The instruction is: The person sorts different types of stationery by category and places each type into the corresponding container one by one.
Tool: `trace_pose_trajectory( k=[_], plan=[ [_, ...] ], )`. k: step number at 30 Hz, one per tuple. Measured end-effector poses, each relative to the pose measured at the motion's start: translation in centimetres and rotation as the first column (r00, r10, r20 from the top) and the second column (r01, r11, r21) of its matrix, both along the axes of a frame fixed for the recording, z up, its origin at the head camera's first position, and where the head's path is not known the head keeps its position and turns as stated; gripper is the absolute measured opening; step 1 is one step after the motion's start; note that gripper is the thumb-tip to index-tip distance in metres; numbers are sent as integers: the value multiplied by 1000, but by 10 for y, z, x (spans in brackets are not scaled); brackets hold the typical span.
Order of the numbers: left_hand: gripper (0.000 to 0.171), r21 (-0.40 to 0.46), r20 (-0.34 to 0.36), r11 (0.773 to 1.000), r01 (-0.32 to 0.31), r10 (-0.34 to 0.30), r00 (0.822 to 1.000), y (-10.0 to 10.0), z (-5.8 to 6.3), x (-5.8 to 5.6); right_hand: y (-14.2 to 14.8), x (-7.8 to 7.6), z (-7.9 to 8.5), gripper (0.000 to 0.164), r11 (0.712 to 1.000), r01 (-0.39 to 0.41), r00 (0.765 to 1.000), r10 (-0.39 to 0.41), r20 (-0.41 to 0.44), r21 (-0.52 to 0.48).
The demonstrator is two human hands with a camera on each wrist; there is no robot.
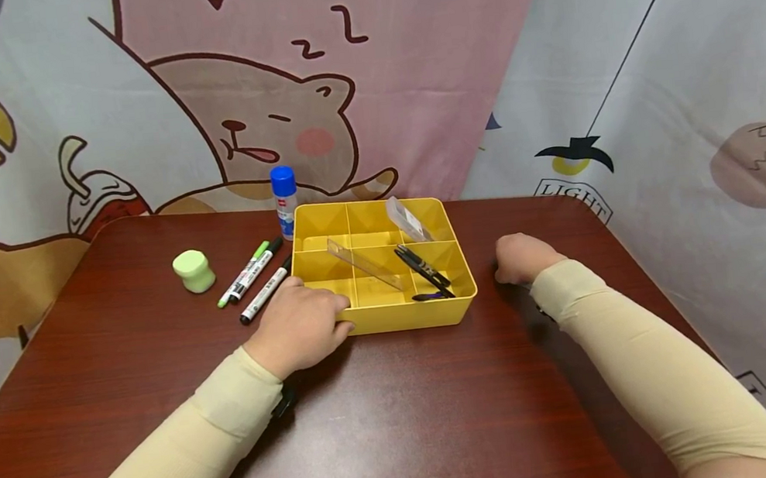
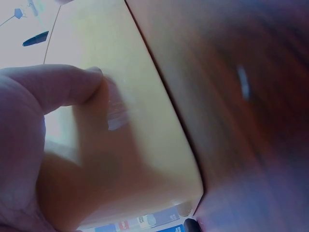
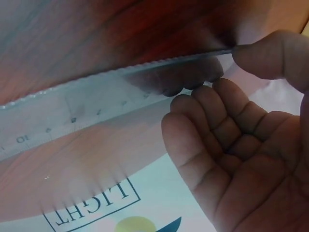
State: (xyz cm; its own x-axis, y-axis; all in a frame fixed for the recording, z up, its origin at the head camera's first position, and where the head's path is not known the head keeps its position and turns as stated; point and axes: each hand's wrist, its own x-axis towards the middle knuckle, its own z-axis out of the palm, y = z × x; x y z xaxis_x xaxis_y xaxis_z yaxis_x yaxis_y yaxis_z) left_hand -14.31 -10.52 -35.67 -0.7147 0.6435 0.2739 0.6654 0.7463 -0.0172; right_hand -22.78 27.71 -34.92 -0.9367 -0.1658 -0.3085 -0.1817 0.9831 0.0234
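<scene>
A yellow divided box (image 1: 398,317) stands on the table with its front-left corner in my left hand (image 1: 301,325). In the left wrist view the left thumb (image 2: 72,84) presses on the box's outer wall. My right hand (image 1: 525,257) is low over the table, to the right of the box. The right wrist view shows it holding a clear ruler (image 3: 72,108) by one end, between thumb (image 3: 265,55) and curled fingers. Inside the box lie a clear flat strip (image 1: 365,266), several dark pens (image 1: 422,264) and a clear plastic piece (image 1: 407,221).
Left of the box lie a light green marker (image 1: 240,277), a black-capped marker (image 1: 253,274) and another marker (image 1: 265,290). A pale green waisted block (image 1: 194,271) stands farther left. A blue-capped glue stick (image 1: 285,201) is upright behind the box's left corner. A printed cloth (image 1: 421,71) hangs behind the table.
</scene>
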Motion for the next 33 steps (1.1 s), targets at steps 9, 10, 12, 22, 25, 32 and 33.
trace_pose_trajectory(
  k=[9, 10, 12, 22, 25, 32, 33],
  plan=[
    [25, -3, -3, 1000, 2, -2, 1000, 0, 0, 0, -4, 4, 3, 4, 999, -34, 998, 34, -49, 10],
    [25, -3, -4, 1000, 3, -3, 1000, 0, 0, 0, -5, 4, 2, 4, 999, -38, 998, 38, -57, 13],
    [25, -4, -7, 1000, 5, -5, 1000, 0, 0, 0, -6, 5, 2, 4, 999, -45, 996, 46, -79, 24],
    [23, 1, 3, 1000, -2, 2, 1000, 0, 1, 0, -7, 6, -3, 5, 999, -23, 991, 28, -131, 40],
    [23, 3, 3, 1000, -2, 2, 1000, 0, 1, 0, -7, 6, -4, 5, 999, -19, 992, 24, -127, 41],
    [23, 4, 5, 1000, -3, 3, 1000, 0, 1, 1, -8, 6, -6, 6, 998, -28, 990, 34, -134, 47],
    [23, 4, 6, 1000, -2, 2, 1000, 0, 1, 1, -8, 6, -6, 7, 999, -27, 991, 33, -133, 47]
  ],
)
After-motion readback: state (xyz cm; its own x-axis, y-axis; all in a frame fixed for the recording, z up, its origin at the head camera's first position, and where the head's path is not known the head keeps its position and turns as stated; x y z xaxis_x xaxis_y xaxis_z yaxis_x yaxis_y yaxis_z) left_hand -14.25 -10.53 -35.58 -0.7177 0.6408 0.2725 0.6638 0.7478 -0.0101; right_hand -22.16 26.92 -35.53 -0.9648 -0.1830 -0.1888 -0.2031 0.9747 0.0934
